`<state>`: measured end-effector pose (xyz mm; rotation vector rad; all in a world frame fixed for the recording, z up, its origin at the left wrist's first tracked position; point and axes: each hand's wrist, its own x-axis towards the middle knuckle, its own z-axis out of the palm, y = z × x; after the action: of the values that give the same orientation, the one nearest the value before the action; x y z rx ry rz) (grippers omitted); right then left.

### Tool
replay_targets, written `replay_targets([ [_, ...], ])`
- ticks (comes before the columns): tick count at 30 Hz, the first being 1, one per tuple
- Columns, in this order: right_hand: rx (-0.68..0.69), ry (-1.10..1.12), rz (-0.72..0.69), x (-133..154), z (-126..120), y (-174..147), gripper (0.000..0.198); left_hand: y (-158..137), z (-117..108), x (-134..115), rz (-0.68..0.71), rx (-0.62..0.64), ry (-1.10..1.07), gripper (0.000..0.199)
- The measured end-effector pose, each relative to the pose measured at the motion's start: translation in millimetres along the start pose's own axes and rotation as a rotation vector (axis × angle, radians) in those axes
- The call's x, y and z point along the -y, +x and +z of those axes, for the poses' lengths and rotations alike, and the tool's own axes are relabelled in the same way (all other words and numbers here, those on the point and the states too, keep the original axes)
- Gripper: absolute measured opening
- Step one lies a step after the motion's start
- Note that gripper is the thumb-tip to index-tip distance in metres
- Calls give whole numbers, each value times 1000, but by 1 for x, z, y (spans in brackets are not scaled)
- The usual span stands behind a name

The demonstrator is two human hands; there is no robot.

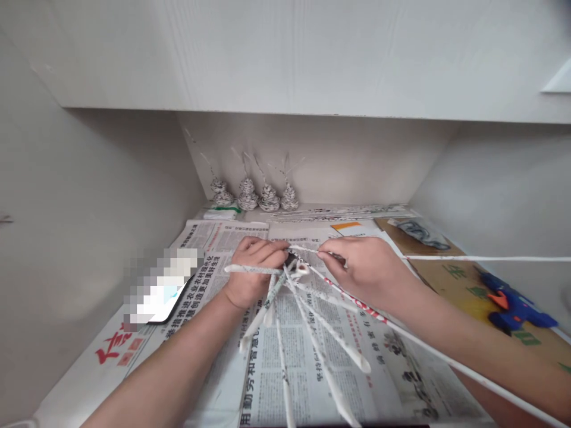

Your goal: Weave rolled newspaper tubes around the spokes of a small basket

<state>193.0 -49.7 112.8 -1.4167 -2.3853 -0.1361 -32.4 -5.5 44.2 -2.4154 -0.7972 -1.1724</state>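
Observation:
Rolled newspaper tubes (pixel 314 336) fan out toward me from a small woven paper piece (pixel 292 267). My left hand (pixel 256 267) is closed round the left side of that piece, and its fingers hide part of the weave. On the other side, my right hand (pixel 363 264) pinches a thin paper tube (pixel 304 248) that stretches from the piece to the fingertips. One long tube with red print (pixel 359 304) passes beneath my right hand and runs off to the lower right. Another white tube end (pixel 491 258) sticks out to the right behind my right wrist.
Newspaper sheets (pixel 209 362) cover the table. Several woven paper gourd shapes (pixel 268 197) stand at the back, beside spare paper tubes (pixel 339 213). A phone (pixel 167 297) lies at left. On the right, cardboard (pixel 464 297) carries a blue glue gun (pixel 517 306) and a grey cloth (pixel 422 233).

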Motion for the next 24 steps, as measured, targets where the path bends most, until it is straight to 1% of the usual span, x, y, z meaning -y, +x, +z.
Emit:
replay_targets([
  [4,51,17,40,0,1,7,24,1,-1,-1,6,11,-6,20],
  [9,45,-1,2,-4,5,10,24,2,-3,-4,-1,93,-36,22],
  [11,41,-10,-12,-4,8,11,24,1,-4,-6,3,103,-41,22],
  [14,40,-23,-23,-1,13,12,24,1,-4,-7,6,98,-33,22],
  [20,68,-30,35,10,17,15,26,1,-3,-8,2,62,-35,20],
  [24,76,0,41,12,20,17,27,1,-1,-8,-8,41,-35,18],
])
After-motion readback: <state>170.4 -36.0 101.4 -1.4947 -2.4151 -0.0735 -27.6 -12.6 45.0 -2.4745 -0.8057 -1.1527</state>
